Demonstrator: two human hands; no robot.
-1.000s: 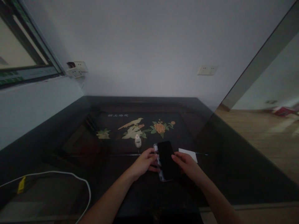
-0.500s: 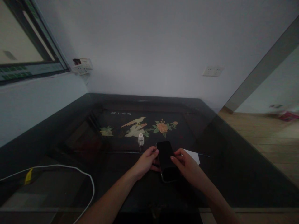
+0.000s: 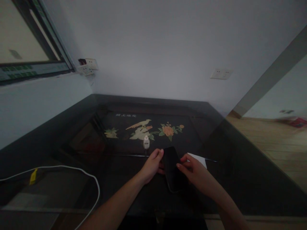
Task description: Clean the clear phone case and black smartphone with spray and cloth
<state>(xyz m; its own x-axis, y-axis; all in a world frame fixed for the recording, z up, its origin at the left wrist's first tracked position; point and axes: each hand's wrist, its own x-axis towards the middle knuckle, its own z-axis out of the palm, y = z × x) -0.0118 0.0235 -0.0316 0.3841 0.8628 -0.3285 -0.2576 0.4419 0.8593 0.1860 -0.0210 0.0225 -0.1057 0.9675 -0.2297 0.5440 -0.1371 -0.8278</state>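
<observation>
A black phone [image 3: 173, 170] lies flat, screen up, on the dark glass-topped table [image 3: 240, 172] just in front of me. My left hand [image 3: 152, 164] curls against the phone's left edge, fingers bent and touching it. My right hand [image 3: 194, 171] grips the right edge, thumb and fingers pressed on the phone. A small white bottle [image 3: 146, 142] stands upright just beyond my left hand. A white card [image 3: 200, 159] lies behind my right hand, partly hidden by it.
Under the glass shows a bird-and-flower inlay [image 3: 148, 129]. A white cable [image 3: 72, 172] with a yellow tag loops across the table's left part. Walls close the far and left sides, with a window [image 3: 21, 54] at left. Wooden floor [image 3: 275, 140] opens to the right.
The phone, held tilted with a patterned case edge showing a second ago, has been lowered flat onto the table. Both hands stayed on its edges. My view drifted slightly left.
</observation>
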